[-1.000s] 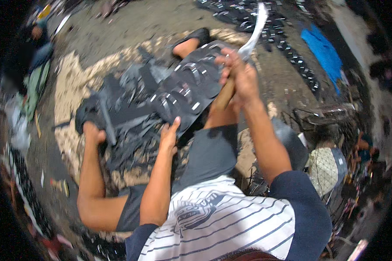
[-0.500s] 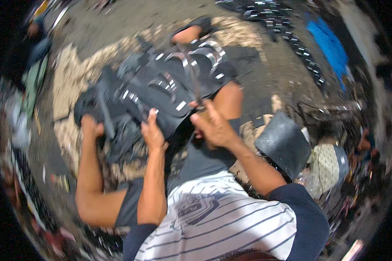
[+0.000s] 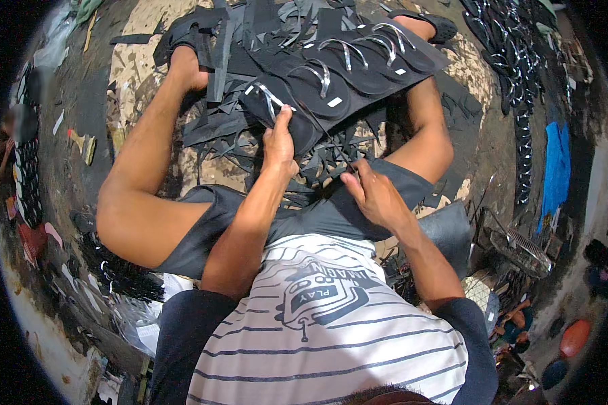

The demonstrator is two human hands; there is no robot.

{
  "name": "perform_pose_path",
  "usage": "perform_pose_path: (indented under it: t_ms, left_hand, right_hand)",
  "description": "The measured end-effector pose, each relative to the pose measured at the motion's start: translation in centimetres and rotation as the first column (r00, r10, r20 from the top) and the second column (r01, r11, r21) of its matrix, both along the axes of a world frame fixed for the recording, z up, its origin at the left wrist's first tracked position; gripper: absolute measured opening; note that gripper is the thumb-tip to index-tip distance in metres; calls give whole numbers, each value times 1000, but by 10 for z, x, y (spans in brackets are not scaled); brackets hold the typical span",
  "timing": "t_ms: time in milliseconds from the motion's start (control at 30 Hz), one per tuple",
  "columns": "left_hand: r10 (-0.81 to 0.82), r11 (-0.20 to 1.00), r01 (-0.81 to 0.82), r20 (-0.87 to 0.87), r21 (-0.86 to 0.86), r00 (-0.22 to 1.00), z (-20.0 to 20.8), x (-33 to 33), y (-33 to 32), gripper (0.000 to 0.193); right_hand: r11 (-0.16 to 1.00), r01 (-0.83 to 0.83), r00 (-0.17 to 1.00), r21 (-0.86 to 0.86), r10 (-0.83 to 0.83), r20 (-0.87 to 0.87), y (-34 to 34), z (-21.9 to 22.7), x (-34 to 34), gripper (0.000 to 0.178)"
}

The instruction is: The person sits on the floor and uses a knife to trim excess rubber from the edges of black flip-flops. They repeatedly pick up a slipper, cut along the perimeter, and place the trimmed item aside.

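Note:
A black rubber sheet (image 3: 366,106) bears a row of black thong sandals with shiny, see-through straps and small white labels. It spans the space between my bent legs. My left hand (image 3: 279,143) grips the leftmost sandal (image 3: 301,129), thumb on top beside its strap. In my right hand (image 3: 378,196) is a knife (image 3: 340,152), its thin dark blade slanting up and left to the gap between that sandal and its neighbour. Most of the handle is hidden by my closed fingers.
Black rubber offcuts (image 3: 216,128) lie heaped under the sheet, over pale matting (image 3: 134,67). More strapped sandals (image 3: 513,81) are piled far right, near a blue sheet (image 3: 555,169). A wire fan guard (image 3: 520,251) and curved black sheet (image 3: 446,233) stand by my right leg.
My view has shifted and steadied. The knife, earlier upright over the sandals, now points at the near edge between two of them. My right hand has drawn back from the sheet.

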State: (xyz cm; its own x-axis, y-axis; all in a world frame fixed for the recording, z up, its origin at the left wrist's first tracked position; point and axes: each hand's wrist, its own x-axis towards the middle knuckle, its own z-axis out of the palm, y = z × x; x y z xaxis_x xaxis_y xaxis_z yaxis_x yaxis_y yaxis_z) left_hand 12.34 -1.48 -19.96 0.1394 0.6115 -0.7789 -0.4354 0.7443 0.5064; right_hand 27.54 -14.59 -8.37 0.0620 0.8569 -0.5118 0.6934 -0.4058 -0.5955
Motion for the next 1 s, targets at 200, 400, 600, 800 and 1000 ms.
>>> perform_pose_path:
  t_ms: [200,400,600,800,1000]
  left_hand:
    - [-5,1000,4,52,28,999,1,-2,6,39]
    - [-10,998,14,67,-58,998,20,-5,12,35]
    - [-11,997,14,39,-80,999,7,-11,12,36]
    - [-65,990,74,85,-118,994,26,-22,18,39]
    - [-26,990,-51,531,130,847,81,-96,-24,45]
  right_hand:
    - [989,-76,994,124,66,86,69,-43,-13,33]
    - [811,-125,990,571,66,123,106,-151,-19,45]
    - [687,-107,985,719,-28,173,144,-152,-19,35]
    - [752,-143,971,643,-18,238,218,-144,3,28]
    - [922,49,985,383,19,-171,222,-149,-60,34]
